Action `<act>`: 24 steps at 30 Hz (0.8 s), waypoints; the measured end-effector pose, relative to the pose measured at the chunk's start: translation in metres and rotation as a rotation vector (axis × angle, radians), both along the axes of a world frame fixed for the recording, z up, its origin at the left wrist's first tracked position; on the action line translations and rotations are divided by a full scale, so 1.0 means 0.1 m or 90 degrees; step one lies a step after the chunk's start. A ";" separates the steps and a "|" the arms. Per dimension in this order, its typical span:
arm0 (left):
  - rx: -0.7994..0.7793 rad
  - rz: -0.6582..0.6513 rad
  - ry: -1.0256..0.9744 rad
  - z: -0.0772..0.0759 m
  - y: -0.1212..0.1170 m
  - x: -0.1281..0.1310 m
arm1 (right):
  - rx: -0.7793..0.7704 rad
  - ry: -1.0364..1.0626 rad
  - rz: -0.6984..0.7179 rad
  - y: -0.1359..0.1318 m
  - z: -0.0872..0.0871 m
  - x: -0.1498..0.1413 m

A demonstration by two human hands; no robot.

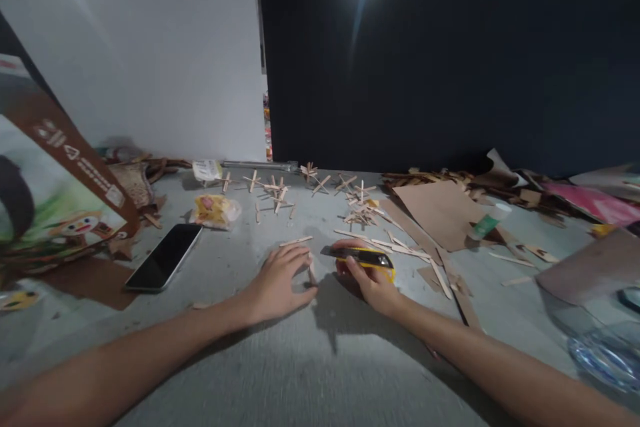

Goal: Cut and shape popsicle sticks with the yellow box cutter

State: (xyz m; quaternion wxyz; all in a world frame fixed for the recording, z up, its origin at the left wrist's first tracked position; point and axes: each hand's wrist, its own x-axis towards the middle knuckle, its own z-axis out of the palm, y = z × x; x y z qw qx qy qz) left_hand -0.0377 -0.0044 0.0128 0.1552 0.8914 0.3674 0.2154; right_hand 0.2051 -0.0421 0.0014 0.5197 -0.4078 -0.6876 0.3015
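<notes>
My right hand [373, 287] is wrapped round a yellow and black utility knife [367, 257], its tip pointing left. Across from it, my left hand [280, 283] rests on the grey table with thumb and fingers curved round a short wooden stick [313, 270]. The stick spans from the fingertips to the thumb. Just beyond the left fingers lies another thin wooden stick [296, 241]. Past my right hand, several loose flat sticks [400, 248] lie scattered. Farther back stand small crossed-stick pieces [281, 200] and a heap of short stick bits [361, 215].
On the left are a phone [167, 257], a yellow wrapped packet [215, 211] and a large printed bag [60, 173]. Brown cardboard [435, 213], a green and white tube [490, 221] and a clear glass dish [607, 353] are on the right. Wall panels rise behind the table.
</notes>
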 end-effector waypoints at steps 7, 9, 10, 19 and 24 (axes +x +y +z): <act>-0.016 -0.032 0.007 -0.02 -0.01 -0.06 | -0.056 -0.055 -0.001 0.06 0.03 0.01; -0.018 -0.035 0.019 -0.02 -0.02 -0.07 | -0.067 -0.022 0.038 0.08 0.02 0.00; -0.020 -0.035 0.024 -0.01 -0.02 -0.07 | -0.071 -0.009 0.062 0.09 0.01 0.00; -0.028 -0.039 0.022 -0.02 -0.02 -0.07 | -0.022 0.010 0.088 0.15 0.06 0.01; -0.022 -0.031 0.024 -0.03 -0.02 -0.06 | -0.205 0.174 0.044 0.16 0.07 -0.12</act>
